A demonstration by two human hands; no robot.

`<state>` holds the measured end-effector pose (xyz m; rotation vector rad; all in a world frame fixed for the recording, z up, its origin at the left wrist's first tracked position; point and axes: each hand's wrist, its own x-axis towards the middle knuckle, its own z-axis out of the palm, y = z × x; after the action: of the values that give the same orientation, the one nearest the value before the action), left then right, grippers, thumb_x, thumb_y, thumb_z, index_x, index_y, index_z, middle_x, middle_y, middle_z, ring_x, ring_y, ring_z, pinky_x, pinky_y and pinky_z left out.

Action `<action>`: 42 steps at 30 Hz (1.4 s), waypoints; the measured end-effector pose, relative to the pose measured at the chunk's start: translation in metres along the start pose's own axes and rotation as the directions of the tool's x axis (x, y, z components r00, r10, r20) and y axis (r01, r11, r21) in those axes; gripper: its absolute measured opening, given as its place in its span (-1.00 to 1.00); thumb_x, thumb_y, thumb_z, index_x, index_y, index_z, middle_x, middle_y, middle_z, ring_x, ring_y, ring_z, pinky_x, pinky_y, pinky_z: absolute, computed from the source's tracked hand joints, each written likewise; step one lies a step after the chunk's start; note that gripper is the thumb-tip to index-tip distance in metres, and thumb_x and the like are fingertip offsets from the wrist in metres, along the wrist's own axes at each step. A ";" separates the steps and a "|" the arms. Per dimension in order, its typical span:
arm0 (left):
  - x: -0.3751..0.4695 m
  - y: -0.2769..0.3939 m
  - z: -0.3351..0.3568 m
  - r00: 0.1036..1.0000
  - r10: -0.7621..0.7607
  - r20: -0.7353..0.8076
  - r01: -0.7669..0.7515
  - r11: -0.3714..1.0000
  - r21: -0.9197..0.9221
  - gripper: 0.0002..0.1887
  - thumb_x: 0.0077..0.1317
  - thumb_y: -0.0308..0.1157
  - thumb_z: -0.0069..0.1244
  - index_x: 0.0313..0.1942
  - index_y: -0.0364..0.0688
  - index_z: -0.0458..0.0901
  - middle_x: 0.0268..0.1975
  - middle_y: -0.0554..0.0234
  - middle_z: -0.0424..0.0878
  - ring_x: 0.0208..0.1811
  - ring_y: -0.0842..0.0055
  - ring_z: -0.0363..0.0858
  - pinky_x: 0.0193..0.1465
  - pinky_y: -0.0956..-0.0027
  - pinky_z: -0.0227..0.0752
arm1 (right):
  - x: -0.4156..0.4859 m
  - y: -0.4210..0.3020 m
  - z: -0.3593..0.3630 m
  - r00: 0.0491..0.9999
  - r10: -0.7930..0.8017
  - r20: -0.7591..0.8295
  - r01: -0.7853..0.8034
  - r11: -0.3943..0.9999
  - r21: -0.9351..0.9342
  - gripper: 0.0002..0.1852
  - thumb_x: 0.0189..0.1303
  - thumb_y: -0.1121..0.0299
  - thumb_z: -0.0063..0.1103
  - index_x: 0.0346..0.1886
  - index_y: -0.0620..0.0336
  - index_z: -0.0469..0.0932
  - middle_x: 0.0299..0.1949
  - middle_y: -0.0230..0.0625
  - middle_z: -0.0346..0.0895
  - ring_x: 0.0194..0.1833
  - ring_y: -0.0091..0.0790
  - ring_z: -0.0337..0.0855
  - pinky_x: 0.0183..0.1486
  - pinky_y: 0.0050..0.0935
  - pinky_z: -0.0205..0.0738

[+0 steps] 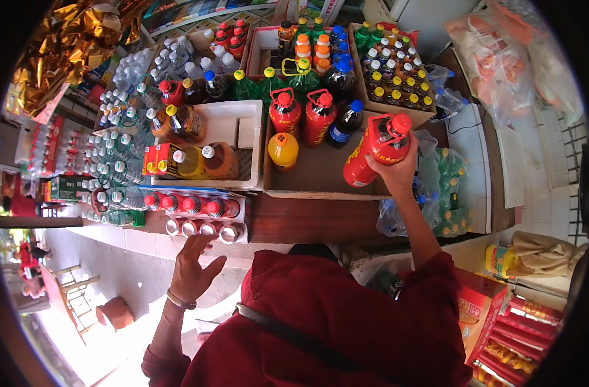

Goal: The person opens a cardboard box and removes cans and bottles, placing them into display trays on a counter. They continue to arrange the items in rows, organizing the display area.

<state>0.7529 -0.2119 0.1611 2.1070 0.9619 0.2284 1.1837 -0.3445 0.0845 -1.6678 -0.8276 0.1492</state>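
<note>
My right hand (396,167) grips a large red-labelled soda bottle (372,150) with a red cap and carry handle. The bottle leans over the right side of a shallow cardboard box (318,181). In that box stand two like red bottles (319,121), a blue-capped cola bottle (345,125) and an orange drink bottle (283,152). My left hand (197,268) is empty, its fingers apart, just below a row of drink cans (208,230) at the counter's front edge. Behind the cans are several small red-capped bottles (195,205).
A white foam box (255,145) with juice and tea bottles stands left of the cardboard box. Bottled water (125,169) crowds the far left. A carton of small bottles (396,109) sits at back right; wrapped green bottles (451,193) stand right of my forearm. The wooden counter (313,220) shows in front.
</note>
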 end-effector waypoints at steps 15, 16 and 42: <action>-0.154 -0.124 0.073 0.609 -0.791 0.066 0.793 0.608 -0.034 -0.54 0.16 -0.33 0.20 0.07 -0.32 0.59 -0.27 0.05 0.75 -0.24 0.42 0.73 -0.16 0.36 0.58 | 0.070 0.225 0.049 0.946 0.091 -0.313 -0.052 0.990 0.129 0.08 -0.24 0.42 0.68 0.38 0.23 0.12 0.28 -0.13 0.29 0.27 -0.26 0.36 0.31 -0.28 0.34; -0.156 -0.127 0.077 0.600 -0.797 0.073 0.800 0.599 -0.036 -0.54 0.17 -0.33 0.19 0.07 -0.32 0.58 -0.28 0.05 0.75 -0.23 0.42 0.73 -0.16 0.36 0.58 | 0.071 0.230 0.052 0.936 0.117 -0.332 -0.073 0.987 0.142 0.09 -0.24 0.44 0.67 0.39 0.22 0.10 0.29 -0.12 0.27 0.28 -0.26 0.35 0.31 -0.28 0.35; -0.355 -0.205 0.253 -0.106 -0.960 -0.260 0.638 0.135 -0.758 -0.59 -0.01 -0.22 0.18 -0.17 -0.27 0.67 -0.31 -0.01 0.72 -0.23 0.19 0.71 -0.12 0.21 0.57 | -0.115 0.086 0.211 0.418 -0.048 0.907 0.296 0.951 -0.086 -0.48 0.15 0.33 0.39 0.12 0.30 0.39 -0.03 -0.10 0.52 -0.09 -0.30 0.55 -0.04 -0.34 0.49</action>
<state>0.5051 -0.5290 -0.1034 0.4644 2.3705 0.5738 1.0273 -0.2451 -0.0908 -1.6439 -1.9085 0.9094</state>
